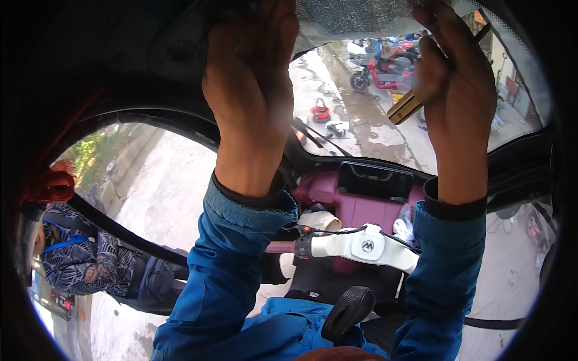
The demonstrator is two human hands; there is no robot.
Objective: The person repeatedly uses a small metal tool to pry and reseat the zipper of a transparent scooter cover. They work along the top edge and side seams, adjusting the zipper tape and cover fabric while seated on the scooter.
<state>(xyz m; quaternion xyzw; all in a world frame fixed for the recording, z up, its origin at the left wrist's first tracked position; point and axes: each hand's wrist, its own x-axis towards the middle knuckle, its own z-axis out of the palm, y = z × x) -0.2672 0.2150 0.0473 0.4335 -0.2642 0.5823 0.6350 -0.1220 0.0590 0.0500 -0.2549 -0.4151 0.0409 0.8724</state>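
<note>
Both my arms, in blue sleeves, reach up inside a small enclosed vehicle. My left hand (250, 102) is raised against the dark roof area beside the upper edge of the windshield. Its fingers point upward and look stretched out, though their tips run into shadow and out of the picture. My right hand (460, 96) is closed round a slim tool with a brass-coloured handle (404, 108); a thin dark end sticks out beyond the fingers. Between the hands, grey textured sheet material (355, 19) spans the top of the windshield (367, 126).
Below my arms are white handlebars (364, 245), a dark display (374, 180) and a maroon dashboard (361, 207). A black pouch (348, 313) lies at my lap. Outside on the left stands a person in a patterned jacket (90, 259). A red scooter (385, 75) is parked ahead.
</note>
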